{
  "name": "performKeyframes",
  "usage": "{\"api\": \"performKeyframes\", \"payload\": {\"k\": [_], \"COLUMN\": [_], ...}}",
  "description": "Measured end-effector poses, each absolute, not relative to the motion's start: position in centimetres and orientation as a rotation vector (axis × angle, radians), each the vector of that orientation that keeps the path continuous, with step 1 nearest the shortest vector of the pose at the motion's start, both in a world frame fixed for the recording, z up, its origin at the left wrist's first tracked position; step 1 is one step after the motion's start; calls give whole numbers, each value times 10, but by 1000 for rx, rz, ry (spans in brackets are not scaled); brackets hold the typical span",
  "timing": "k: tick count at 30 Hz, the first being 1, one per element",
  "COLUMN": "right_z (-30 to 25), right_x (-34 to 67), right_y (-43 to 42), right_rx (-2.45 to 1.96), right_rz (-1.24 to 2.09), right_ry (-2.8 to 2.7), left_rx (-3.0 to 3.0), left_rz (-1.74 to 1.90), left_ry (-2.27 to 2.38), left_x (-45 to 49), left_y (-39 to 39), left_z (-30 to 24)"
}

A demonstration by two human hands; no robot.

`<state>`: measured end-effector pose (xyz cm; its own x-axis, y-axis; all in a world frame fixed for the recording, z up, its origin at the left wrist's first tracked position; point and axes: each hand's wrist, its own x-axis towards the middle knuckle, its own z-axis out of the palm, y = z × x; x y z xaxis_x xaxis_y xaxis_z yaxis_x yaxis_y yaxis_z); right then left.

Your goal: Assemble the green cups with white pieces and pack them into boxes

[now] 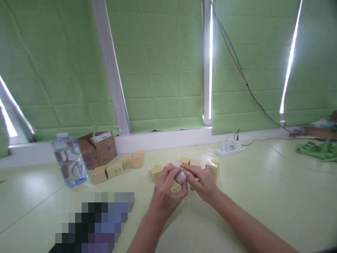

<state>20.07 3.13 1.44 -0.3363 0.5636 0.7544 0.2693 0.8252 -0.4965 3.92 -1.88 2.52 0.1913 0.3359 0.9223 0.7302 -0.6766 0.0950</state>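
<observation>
Left hand (167, 188) grasping a small white rounded object, material unclear (181, 177): fingers over the top, thumb underneath. Right hand (202, 181) also on it, thumb and forefinger closed at its upper right edge, by a small yellow-green patch (183, 170); can't tell if they pinch the patch itself. Object is held in front of the wearer, above the pale yellow-green smooth surface (263, 196), between the hands.

Step looks like fine two-hand fingertip work on the object. To do it well: left hand as the steady clamp, light even pressure, since a round thing probably slips or turns if squeezed off-centre. Right hand does the fine work, small moves with fingertips only, thumb and forefinger opposed. Keep the yellow-green patch turned up so fingers don't cover it. Keep the object low, so a drop is short.

Mind the clutter: tan cardboard box with a green label (156, 172) just behind the left hand, clear-wrapped tan box (212, 169) near the right hand. Wrists could knock either. Small yellow item (175, 188) shows under the fingers, partly hidden. Clear plastic water bottle (70, 160) well apart, no risk.
</observation>
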Motion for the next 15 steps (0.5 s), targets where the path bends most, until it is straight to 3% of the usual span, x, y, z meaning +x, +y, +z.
{"api": "performKeyframes", "payload": {"k": [15], "right_z": [17], "right_x": [206], "right_y": [31], "right_rx": [-597], "right_rz": [417], "right_ry": [-1913], "left_rx": [-2142], "left_rz": [-1390], "left_ry": [-1029], "left_x": [32], "left_y": [-13], "left_z": [18]}}
